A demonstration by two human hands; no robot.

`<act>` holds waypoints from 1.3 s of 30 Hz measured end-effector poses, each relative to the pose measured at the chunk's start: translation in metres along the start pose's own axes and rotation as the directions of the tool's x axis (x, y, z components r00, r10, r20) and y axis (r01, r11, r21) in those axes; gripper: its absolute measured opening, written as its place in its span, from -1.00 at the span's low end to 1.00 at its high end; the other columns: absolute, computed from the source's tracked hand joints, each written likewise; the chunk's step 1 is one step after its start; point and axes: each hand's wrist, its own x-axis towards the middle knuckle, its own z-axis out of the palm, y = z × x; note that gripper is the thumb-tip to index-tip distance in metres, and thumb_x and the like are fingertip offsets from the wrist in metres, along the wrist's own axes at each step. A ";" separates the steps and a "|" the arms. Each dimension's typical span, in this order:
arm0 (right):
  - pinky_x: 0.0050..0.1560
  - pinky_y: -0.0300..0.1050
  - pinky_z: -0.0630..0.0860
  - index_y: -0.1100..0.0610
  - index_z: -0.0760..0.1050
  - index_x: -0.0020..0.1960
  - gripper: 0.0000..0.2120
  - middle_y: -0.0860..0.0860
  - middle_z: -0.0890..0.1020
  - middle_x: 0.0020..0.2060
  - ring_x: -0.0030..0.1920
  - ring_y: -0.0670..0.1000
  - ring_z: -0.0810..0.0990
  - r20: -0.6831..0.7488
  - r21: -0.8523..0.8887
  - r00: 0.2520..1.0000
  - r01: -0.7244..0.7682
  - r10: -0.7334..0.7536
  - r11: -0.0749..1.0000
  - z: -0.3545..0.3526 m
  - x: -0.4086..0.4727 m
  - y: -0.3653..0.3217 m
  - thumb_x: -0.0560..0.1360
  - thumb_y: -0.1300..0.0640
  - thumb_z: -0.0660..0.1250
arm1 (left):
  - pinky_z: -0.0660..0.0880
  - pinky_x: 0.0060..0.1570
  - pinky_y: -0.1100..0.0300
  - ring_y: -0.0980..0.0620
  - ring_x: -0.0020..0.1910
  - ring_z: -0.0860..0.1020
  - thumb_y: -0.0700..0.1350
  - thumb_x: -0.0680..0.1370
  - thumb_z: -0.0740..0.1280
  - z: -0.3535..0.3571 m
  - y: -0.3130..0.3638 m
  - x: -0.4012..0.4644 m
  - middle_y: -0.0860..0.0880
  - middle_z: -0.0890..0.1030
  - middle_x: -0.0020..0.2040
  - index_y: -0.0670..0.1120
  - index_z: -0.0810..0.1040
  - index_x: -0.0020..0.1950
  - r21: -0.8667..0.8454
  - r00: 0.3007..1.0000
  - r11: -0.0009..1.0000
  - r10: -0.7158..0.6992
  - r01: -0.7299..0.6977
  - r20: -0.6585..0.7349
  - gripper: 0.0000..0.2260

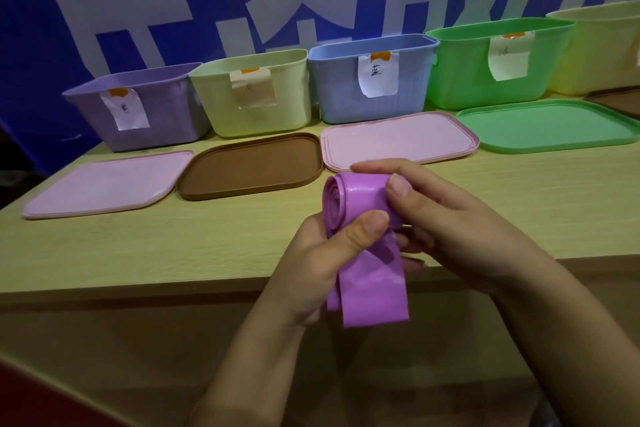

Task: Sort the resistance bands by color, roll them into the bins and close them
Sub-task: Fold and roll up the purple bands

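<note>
I see both hands raised over the near edge of the table (173, 246), working 1 purple resistance band (363, 218). The band is partly rolled: a tight coil sits at the top, its spiral end facing left, and a flat tail hangs down past the table's near edge. My left hand (322, 263) grips the band just below the coil, thumb pressed across the front and fingers curled behind. My right hand (446, 218) pinches the coil itself, thumb on its near side and forefinger laid over the top; the other fingers curl underneath.

Along the far edge of the table stand 5 open bins in a row, each with a paper label hung over its front rim. From the far left: a purple bin (162, 118), a pale yellow-green bin (294, 97), a blue bin (408, 80), a green bin (460, 80), and a pale yellow bin (595, 55) cut off by the right frame edge. The writing on the labels is too small for me to read surely.

In front of the bins lie 4 lids flat on the table: a pink lid (104, 184) toward the left edge, a brown lid (252, 166) beside it, a second pink lid (398, 139) just behind my right hand, and a green lid (547, 125) toward the right edge. I cannot tell what is inside the bins.
</note>
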 end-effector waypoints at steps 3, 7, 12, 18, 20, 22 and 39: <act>-0.44 -0.27 0.41 0.04 0.54 0.08 -0.71 -0.07 0.58 -0.28 -0.35 -0.13 0.53 -0.030 -0.069 0.999 0.026 -0.029 0.997 0.002 -0.002 -0.005 0.41 -0.06 0.37 | 0.57 -0.20 0.19 0.05 -0.17 0.66 0.11 0.21 0.57 -0.003 0.001 0.001 -0.01 0.68 -0.16 0.05 0.69 -0.03 -0.037 0.998 0.999 0.001 0.002 0.068 -0.63; -0.34 -0.20 0.55 -0.02 0.54 0.06 -0.73 -0.05 0.63 -0.18 -0.19 -0.09 0.62 -0.110 -0.170 0.987 0.102 -0.121 0.980 0.006 -0.006 -0.007 0.38 -0.04 0.38 | 0.59 -0.14 0.16 0.03 -0.14 0.65 0.15 0.14 0.61 -0.006 -0.002 0.003 -0.01 0.68 -0.15 0.02 0.70 -0.03 -0.076 0.997 0.997 -0.003 0.009 0.080 -0.55; -0.17 -0.22 0.53 -0.05 0.54 0.04 -0.66 -0.05 0.63 -0.13 -0.14 -0.10 0.57 -0.237 -0.229 0.941 0.187 -0.241 0.955 0.010 -0.006 -0.005 0.31 -0.15 0.37 | 0.60 -0.09 0.15 0.07 -0.06 0.65 0.30 0.04 0.57 -0.005 -0.006 0.007 0.04 0.69 -0.08 0.14 0.69 -0.06 0.069 0.998 0.997 0.029 -0.025 -0.064 -0.47; -0.09 -0.08 0.59 -0.10 0.48 0.07 -0.66 -0.08 0.60 -0.11 -0.11 -0.04 0.59 -0.325 -0.294 0.904 0.185 -0.280 0.938 0.020 -0.004 -0.003 0.34 -0.18 0.34 | 0.49 -0.16 0.36 0.27 -0.10 0.61 -0.08 0.35 0.49 0.012 -0.012 0.012 0.23 0.66 -0.16 0.08 0.47 0.04 0.439 0.989 0.898 0.088 -0.026 -0.122 -0.67; -0.13 -0.18 0.56 -0.09 0.47 0.06 -0.71 -0.11 0.59 -0.13 -0.12 -0.09 0.59 -0.368 -0.266 0.887 0.188 -0.280 0.946 0.024 -0.003 0.000 0.37 -0.12 0.36 | 0.47 -0.25 0.43 0.33 -0.17 0.59 -0.26 0.43 0.42 0.015 -0.013 0.012 0.22 0.64 -0.20 0.08 0.44 0.00 0.463 0.988 0.886 0.092 -0.024 -0.125 -0.70; -0.23 -0.30 0.50 -0.10 0.47 0.04 -0.77 -0.11 0.59 -0.16 -0.17 -0.13 0.58 -0.392 -0.229 0.879 0.192 -0.271 0.954 0.025 -0.003 0.001 0.39 -0.07 0.32 | 0.48 -0.26 0.40 0.26 -0.20 0.62 -0.33 0.48 0.35 0.014 -0.013 0.012 0.13 0.65 -0.18 0.04 0.46 0.02 0.443 0.987 0.896 0.097 -0.032 -0.125 -0.72; -0.40 -0.39 0.42 -0.15 0.45 0.05 -0.77 -0.19 0.59 -0.20 -0.27 -0.22 0.55 -0.324 -0.263 0.882 0.262 -0.341 0.928 0.017 0.002 -0.004 0.41 -0.06 0.36 | 0.54 -0.41 0.23 0.01 -0.36 0.63 -0.14 0.43 0.40 0.010 0.001 0.002 -0.06 0.67 -0.25 -0.11 0.54 0.01 0.084 0.991 0.994 0.079 -0.070 -0.107 -0.82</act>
